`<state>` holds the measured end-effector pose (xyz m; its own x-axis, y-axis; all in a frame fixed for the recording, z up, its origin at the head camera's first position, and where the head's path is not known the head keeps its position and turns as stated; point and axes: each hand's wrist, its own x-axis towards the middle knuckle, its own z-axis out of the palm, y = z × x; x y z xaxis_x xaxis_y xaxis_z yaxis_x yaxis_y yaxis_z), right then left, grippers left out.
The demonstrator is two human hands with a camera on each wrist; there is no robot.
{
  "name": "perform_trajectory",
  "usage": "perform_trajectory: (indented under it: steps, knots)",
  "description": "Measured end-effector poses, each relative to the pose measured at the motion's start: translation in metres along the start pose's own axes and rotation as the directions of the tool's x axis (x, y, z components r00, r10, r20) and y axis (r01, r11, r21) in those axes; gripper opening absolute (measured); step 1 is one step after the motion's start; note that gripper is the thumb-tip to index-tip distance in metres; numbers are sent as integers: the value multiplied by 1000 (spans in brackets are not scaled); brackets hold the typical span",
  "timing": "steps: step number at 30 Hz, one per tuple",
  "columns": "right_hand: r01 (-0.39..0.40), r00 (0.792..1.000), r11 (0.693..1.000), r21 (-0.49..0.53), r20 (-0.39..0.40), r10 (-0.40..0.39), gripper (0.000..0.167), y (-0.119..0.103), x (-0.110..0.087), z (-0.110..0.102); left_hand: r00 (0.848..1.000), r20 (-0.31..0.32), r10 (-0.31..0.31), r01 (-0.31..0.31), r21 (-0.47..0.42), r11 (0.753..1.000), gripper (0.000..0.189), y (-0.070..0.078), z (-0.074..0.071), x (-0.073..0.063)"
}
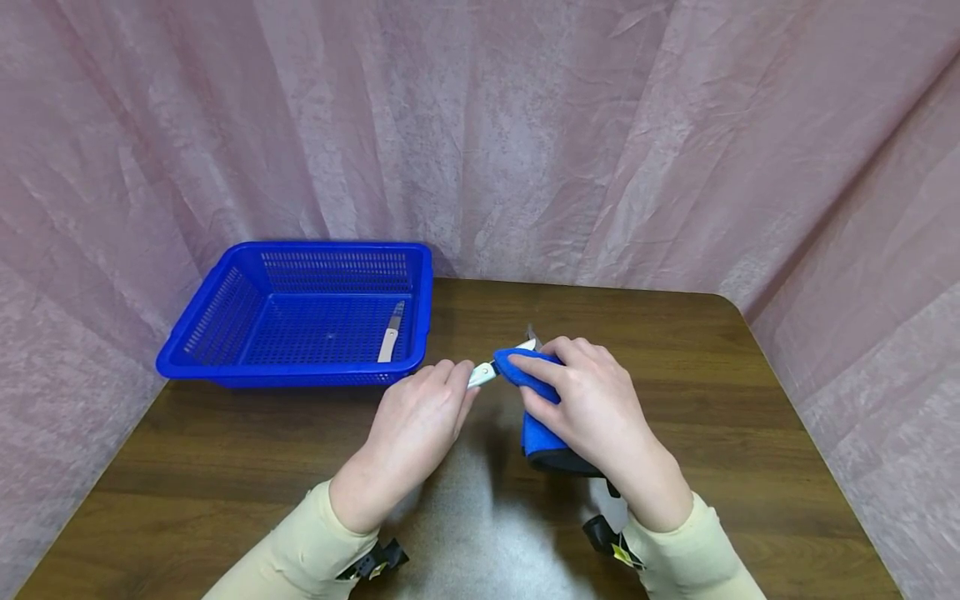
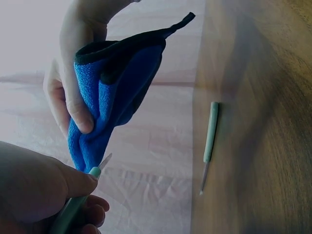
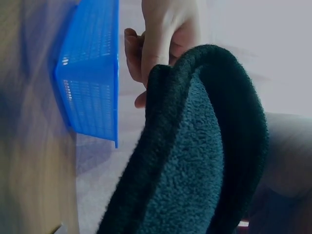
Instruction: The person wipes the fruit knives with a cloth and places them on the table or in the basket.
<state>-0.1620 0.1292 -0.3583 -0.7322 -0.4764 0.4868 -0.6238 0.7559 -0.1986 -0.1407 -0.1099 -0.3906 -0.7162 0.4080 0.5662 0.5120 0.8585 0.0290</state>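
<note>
The left hand (image 1: 416, 414) is wrapped round the pale handle of the held knife (image 1: 482, 374), while the right hand (image 1: 596, 400) pinches a folded blue cloth (image 1: 540, 432) between thumb and fingers against that knife's blade, above the near-middle part of the tabletop (image 1: 712, 400). The likeliest mishap is a cut: in the left wrist view a sliver of blade shows bare beside the cloth, close to the left thumb, and the right fingertips press with only fabric between them and the metal. If the cloth bunched, slid or slipped off the edge, or the point poked through a thin fold, skin could meet steel. Which way the edge faces cannot be told. The cloth's dark-trimmed end droops on the near side, so a loose flap could snag on the blade and jerk the knife round in the grip. A loose knife (image 2: 211, 131) lies on the far side of the cloth, partly hidden in the head view; a careless sweep of the right hand might strike it. On the left, the basket (image 1: 187, 367) holds another knife (image 1: 388, 343), its blade bare, a hazard for any hand reaching in without looking.
</note>
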Motion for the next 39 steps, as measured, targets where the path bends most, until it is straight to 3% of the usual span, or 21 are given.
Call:
perform_trajectory:
  steps: [15, 25, 39]
  knots:
    - [17, 1000, 1000, -4, 16, -17, 38, -2, 0, 1, 1000, -14, 6, -6, 4, 1000, 24, 1, 0, -1]
    - [12, 1000, 1000, -3, 22, -12, 38, 0, -1, 1, 1000, 19, 0, 0, -7, 1000, 25, 1, 0, 0]
    - [-43, 999, 999, -8, 31, 43, 39, 6, 0, -2, 1000, 21, 1, -1, 5, 1000, 24, 1, -1, 0]
